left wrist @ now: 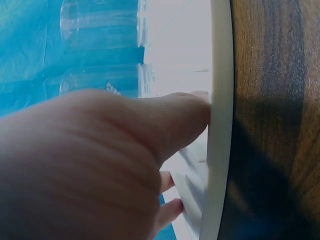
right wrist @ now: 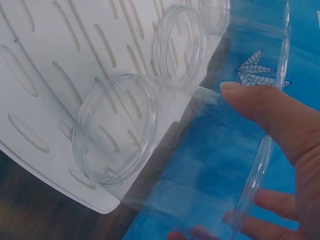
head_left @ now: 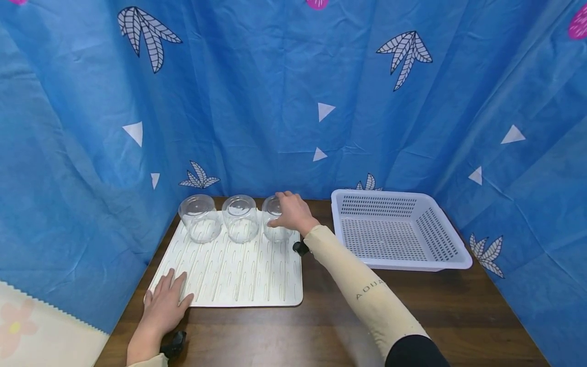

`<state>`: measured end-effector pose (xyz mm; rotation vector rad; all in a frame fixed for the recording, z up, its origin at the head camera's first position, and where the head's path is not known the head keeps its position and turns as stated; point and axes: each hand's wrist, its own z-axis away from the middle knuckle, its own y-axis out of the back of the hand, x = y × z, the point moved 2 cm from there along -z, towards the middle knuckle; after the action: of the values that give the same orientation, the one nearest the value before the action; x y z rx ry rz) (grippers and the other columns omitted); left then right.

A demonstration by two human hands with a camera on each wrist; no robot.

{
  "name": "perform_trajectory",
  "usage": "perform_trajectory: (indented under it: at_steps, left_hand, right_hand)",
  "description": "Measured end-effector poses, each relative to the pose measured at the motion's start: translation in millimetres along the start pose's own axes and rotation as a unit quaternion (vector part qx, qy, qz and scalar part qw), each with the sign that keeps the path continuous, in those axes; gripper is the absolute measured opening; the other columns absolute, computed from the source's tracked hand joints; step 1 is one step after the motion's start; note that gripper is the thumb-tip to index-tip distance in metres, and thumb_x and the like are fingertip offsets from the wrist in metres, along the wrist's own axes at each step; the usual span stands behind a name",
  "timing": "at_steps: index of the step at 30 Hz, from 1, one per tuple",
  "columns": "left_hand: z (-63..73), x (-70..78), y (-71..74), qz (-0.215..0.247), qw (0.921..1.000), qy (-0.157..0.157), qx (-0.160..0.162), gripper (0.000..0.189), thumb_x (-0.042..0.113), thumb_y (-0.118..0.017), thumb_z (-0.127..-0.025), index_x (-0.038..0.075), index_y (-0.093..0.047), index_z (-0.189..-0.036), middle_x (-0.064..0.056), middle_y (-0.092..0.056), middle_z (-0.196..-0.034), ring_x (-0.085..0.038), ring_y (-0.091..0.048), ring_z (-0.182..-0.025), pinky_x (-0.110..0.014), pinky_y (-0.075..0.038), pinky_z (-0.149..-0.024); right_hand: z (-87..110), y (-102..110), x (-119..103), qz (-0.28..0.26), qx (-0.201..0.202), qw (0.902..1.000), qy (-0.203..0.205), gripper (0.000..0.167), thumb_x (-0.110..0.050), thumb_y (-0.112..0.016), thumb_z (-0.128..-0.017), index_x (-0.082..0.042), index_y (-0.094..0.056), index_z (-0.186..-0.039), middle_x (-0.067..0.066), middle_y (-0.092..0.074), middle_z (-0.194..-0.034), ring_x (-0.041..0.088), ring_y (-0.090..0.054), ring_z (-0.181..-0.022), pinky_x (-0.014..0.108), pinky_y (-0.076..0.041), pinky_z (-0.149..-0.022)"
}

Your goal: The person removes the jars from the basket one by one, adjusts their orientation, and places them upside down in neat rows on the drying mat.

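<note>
Three clear cylindrical jars stand in a row along the back of a white ridged drying mat [head_left: 238, 285]. My right hand [head_left: 293, 211] grips the rightmost jar [head_left: 274, 233] around its upper part. In the right wrist view, the thumb lies on one side of this jar [right wrist: 117, 130] and the fingers on the other, with its lower ring at the mat. The middle jar [head_left: 242, 224] and the left jar [head_left: 204, 224] stand apart from it. At the mat's front left corner, my left hand [head_left: 165, 303] rests with fingers spread, its thumb on the mat's edge in the left wrist view.
A white perforated plastic basket [head_left: 447, 265] sits to the right of the mat, at the back of the brown wooden table [head_left: 275, 336]. Blue patterned curtain [head_left: 284, 102] hangs close behind and along both sides.
</note>
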<state>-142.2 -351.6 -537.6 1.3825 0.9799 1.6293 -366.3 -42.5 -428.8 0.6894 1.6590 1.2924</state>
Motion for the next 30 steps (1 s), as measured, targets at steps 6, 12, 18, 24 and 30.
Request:
perform_trajectory:
  at_steps: [6, 12, 18, 24, 30]
  left_hand:
    - [0.8, 0.5, 1.8, 0.002, 1.0, 0.004, 0.0, 0.066, 0.02, -0.065, -0.108, -0.016, -0.038, -0.156, -0.05, -0.015, -0.164, -0.071, -0.015, -0.149, -0.091, -0.01, -0.112]
    - [1.8, 1.1, 2.4, 0.007, 1.0, 0.006, -0.002, 0.067, 0.019, -0.065, -0.107, -0.017, -0.038, -0.156, -0.051, -0.015, -0.163, -0.071, -0.014, -0.149, -0.091, -0.009, -0.112]
    - [2.0, 1.3, 3.5, 0.006, 0.9999, 0.01, -0.004, 0.065, 0.02, -0.062, -0.109, -0.017, -0.038, -0.156, -0.051, -0.014, -0.163, -0.071, -0.013, -0.149, -0.091, -0.009, -0.113]
    - [-0.1, 6.0, 6.4, 0.011, 0.9999, 0.006, 0.007, 0.059, 0.021, -0.055, -0.112, -0.017, -0.041, -0.155, -0.051, -0.018, -0.163, -0.071, -0.016, -0.15, -0.09, -0.012, -0.112]
    - [-4.5, 29.8, 13.9, 0.02, 0.9954, -0.046, 0.082, 0.059, 0.021, -0.062, -0.11, -0.015, -0.045, -0.154, -0.048, -0.024, -0.163, -0.069, -0.021, -0.15, -0.09, -0.016, -0.112]
  right_hand:
    - [0.9, 2, -1, 0.001, -0.004, 1.0, -0.003, 0.107, -0.049, -0.093, -0.088, -0.006, -0.038, -0.17, 0.018, -0.05, -0.165, 0.039, -0.052, -0.147, 0.048, -0.054, -0.112]
    - [2.1, 3, -2, 0.009, -0.008, 0.9999, -0.004, 0.111, -0.052, -0.092, -0.088, -0.007, -0.034, -0.171, 0.018, -0.047, -0.167, 0.039, -0.05, -0.149, 0.049, -0.054, -0.111]
    - [8.2, 15, -4, 0.027, 0.002, 0.9995, 0.017, 0.116, -0.053, -0.092, -0.088, -0.004, -0.029, -0.172, 0.02, -0.041, -0.17, 0.04, -0.047, -0.152, 0.05, -0.054, -0.111]
    - [25.7, 36, -5, 0.026, 0.045, 0.9977, 0.043, 0.112, -0.045, -0.092, -0.09, -0.005, -0.028, -0.173, 0.02, -0.038, -0.172, 0.039, -0.045, -0.153, 0.052, -0.057, -0.107]
    - [51.9, 54, -3, 0.015, 0.094, 0.9934, 0.065, 0.105, -0.044, -0.088, -0.095, -0.004, -0.029, -0.172, 0.021, -0.034, -0.174, 0.039, -0.04, -0.157, 0.054, -0.054, -0.11]
